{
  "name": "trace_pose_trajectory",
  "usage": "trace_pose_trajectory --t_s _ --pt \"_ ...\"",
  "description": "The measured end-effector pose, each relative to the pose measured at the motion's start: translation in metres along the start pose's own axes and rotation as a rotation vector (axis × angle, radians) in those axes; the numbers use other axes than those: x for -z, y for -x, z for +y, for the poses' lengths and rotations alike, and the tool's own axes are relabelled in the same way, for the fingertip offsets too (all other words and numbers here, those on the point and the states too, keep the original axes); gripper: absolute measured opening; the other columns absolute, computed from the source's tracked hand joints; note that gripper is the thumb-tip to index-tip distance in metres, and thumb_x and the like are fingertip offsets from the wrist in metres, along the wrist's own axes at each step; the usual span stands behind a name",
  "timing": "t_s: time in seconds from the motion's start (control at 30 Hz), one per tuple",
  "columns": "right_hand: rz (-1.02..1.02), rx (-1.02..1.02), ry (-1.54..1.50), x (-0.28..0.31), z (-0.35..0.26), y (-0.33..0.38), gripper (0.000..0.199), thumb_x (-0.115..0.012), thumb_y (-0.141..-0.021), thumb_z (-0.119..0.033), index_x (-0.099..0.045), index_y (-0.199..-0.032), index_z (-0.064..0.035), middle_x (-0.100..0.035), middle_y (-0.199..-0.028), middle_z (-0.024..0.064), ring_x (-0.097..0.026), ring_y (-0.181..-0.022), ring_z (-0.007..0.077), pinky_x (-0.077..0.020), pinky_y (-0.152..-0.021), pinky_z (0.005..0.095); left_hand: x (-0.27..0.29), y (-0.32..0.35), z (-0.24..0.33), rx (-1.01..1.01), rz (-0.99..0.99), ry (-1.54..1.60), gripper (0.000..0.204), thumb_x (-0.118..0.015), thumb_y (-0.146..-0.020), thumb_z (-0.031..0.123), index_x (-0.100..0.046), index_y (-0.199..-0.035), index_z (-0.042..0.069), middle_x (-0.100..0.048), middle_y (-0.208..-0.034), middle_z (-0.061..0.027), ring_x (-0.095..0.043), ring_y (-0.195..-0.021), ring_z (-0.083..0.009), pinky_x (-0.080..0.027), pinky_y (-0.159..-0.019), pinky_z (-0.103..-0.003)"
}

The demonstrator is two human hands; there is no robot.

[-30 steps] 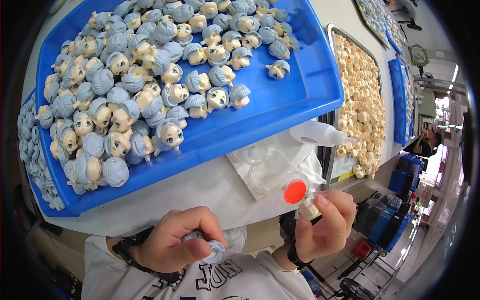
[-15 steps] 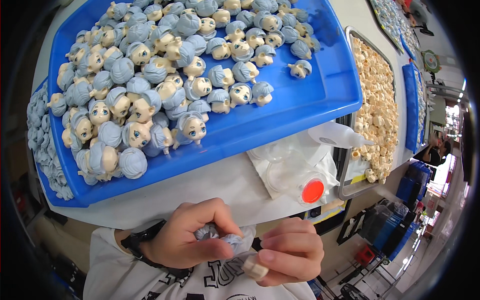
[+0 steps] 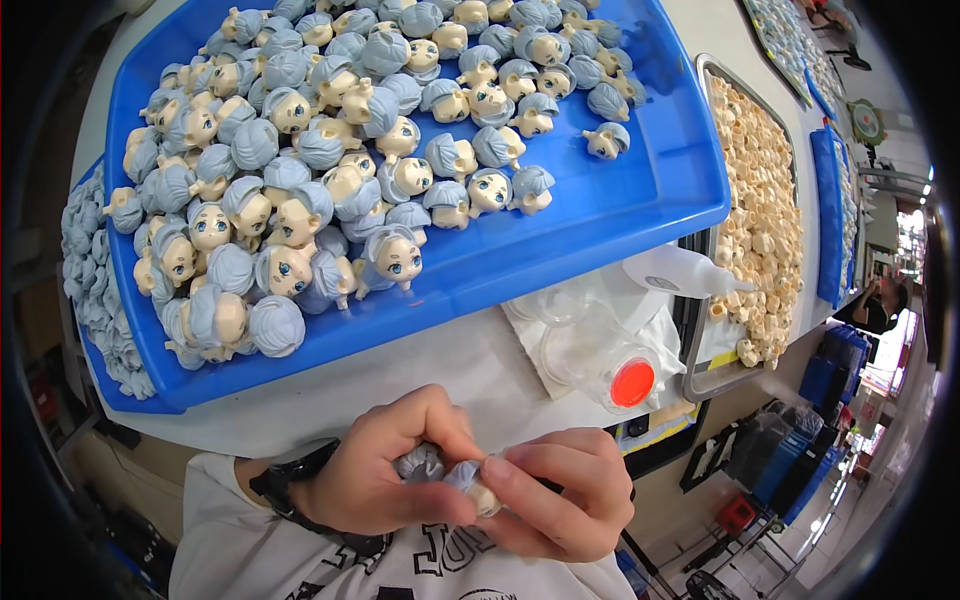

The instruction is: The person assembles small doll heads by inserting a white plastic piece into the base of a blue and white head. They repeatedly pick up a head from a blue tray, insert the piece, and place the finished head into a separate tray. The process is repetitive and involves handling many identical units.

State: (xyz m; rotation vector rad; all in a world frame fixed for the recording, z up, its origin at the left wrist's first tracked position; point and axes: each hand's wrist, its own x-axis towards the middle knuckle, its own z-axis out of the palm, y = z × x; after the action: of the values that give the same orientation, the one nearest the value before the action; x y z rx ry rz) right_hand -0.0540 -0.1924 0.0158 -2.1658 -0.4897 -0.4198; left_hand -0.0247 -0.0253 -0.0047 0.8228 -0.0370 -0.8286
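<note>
My left hand (image 3: 375,480), with a dark watch on its wrist, is closed around grey-blue doll hair parts. One hair part (image 3: 419,463) sits in the curl of the fingers, and another hair part (image 3: 461,475) is pinched between thumb and forefinger. My right hand (image 3: 570,490) is closed on a small cream doll head part (image 3: 487,501), which touches the pinched hair part. Fingers cover much of both pieces. Beyond my hands lies a large blue tray (image 3: 640,215) piled with finished-looking doll heads (image 3: 397,258) with blue eyes and grey-blue hair.
Under the blue tray's left side is another tray of loose grey-blue hair parts (image 3: 95,310). To the right, a metal tray (image 3: 690,385) holds many cream parts (image 3: 755,210). Between them stand a white squeeze bottle (image 3: 670,272) and a clear bottle with a red cap (image 3: 633,382).
My right hand has moved left and up to meet my left hand. The cream head part, apart before, now touches the hair part. My view has shifted slightly.
</note>
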Motion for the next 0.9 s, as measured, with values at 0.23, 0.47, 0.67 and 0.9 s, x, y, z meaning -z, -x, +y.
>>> trace_pose_trajectory --t_s 0.23,0.47,0.67,0.9 --pt "0.151 0.047 0.006 -0.024 -0.002 0.003 0.056 -0.078 -0.056 -0.026 -0.058 -0.099 0.0022 -0.058 -0.083 0.0134 -0.054 -0.064 0.0209 -0.0423 -0.052 0.0236 0.002 -0.004 0.004 0.135 -0.071 0.02 0.04 -0.051 -0.085 0.043 -0.043 -0.091 0.005 -0.045 -0.075 0.0023 -0.039 -0.068 -0.0039 -0.034 -0.06 -0.02" --pt "0.097 -0.072 0.044 -0.027 -0.005 0.003 0.041 -0.074 -0.061 -0.016 -0.062 -0.096 0.0015 -0.06 -0.087 0.0088 -0.056 -0.07 0.0198 -0.0442 -0.056 0.0251 0.004 -0.004 0.011 0.254 -0.12 0.13 0.04 -0.048 -0.086 0.045 -0.041 -0.089 0.006 -0.041 -0.073 0.0036 -0.033 -0.064 -0.0011 -0.028 -0.053 -0.017" --pt "0.04 -0.153 -0.049 -0.016 -0.01 0.003 0.038 -0.072 -0.065 -0.026 -0.062 -0.09 0.0002 -0.06 -0.084 0.0086 -0.056 -0.067 0.0199 -0.0434 -0.054 0.0258 0.006 -0.004 0.009 0.297 -0.232 0.04 0.048 -0.044 -0.085 0.053 -0.044 -0.09 0.005 -0.041 -0.074 0.0035 -0.035 -0.065 -0.0022 -0.029 -0.055 -0.018" --pt "0.138 -0.076 -0.096 -0.01 -0.009 0.01 0.04 -0.072 -0.067 -0.032 -0.06 -0.088 -0.0003 -0.059 -0.078 0.0072 -0.054 -0.056 0.0173 -0.0398 -0.046 0.0238 0.003 -0.005 0.012 0.282 -0.39 -0.068 0.057 -0.043 -0.085 0.054 -0.049 -0.099 -0.001 -0.05 -0.085 -0.0014 -0.043 -0.079 -0.007 -0.035 -0.069 -0.022"
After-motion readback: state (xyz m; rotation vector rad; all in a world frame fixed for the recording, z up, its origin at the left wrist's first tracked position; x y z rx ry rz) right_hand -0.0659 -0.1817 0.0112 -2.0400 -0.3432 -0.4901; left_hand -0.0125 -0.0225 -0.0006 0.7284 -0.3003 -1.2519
